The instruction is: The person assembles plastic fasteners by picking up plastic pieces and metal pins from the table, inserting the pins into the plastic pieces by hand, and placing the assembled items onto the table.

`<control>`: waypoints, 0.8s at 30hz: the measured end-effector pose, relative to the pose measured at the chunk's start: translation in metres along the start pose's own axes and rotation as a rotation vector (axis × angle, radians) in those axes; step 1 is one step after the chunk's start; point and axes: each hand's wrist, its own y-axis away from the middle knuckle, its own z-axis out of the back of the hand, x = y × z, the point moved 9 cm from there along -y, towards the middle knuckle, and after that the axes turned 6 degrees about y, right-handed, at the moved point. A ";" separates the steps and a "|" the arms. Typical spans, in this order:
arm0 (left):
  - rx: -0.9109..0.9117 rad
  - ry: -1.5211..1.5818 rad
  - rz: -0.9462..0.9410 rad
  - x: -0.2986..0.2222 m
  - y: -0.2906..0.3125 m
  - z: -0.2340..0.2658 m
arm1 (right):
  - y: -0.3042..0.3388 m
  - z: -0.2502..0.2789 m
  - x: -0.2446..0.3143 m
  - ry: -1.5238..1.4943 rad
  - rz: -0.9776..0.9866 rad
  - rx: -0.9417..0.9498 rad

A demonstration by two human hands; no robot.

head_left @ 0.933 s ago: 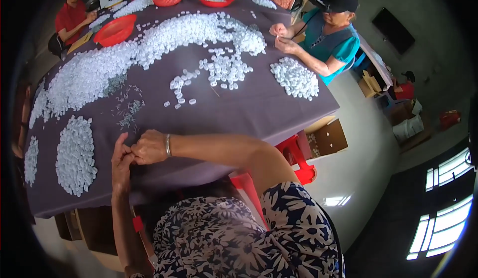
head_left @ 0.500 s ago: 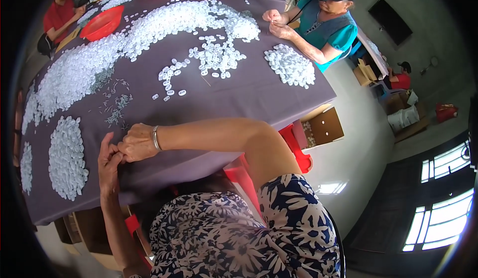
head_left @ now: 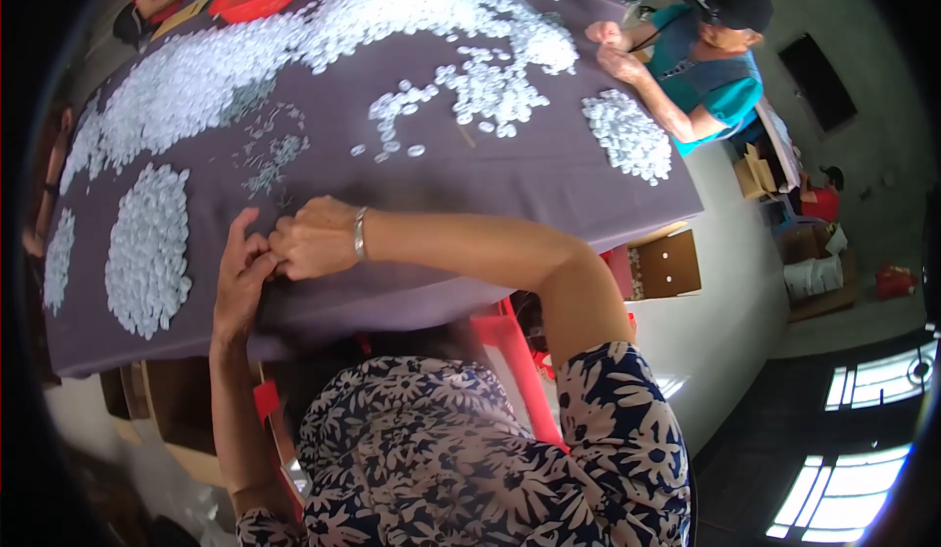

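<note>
Both hands meet at the near table (head_left: 549,179) edge, left hand (head_left: 238,277) and right hand (head_left: 316,238) pinched shut fingertip to fingertip on something too small to tell, white pieces (head_left: 147,248) just left.

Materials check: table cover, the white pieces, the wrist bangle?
Table cover: looks like matte purple-grey woven cloth; it drapes and creases over the edge. White pieces: probably moulded plastic, translucent, slightly glossy; too small to be sure. Bangle on right hand: likely metal, silvery shine.
</note>
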 end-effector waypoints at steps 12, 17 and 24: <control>-0.012 0.023 -0.002 -0.006 0.003 -0.004 | -0.003 -0.008 -0.001 0.021 -0.017 -0.003; -0.012 0.056 -0.018 -0.009 0.003 0.000 | -0.009 -0.014 -0.001 -0.006 -0.034 0.071; 0.023 0.050 -0.045 -0.007 -0.001 0.002 | -0.007 -0.003 0.001 0.054 0.085 -0.162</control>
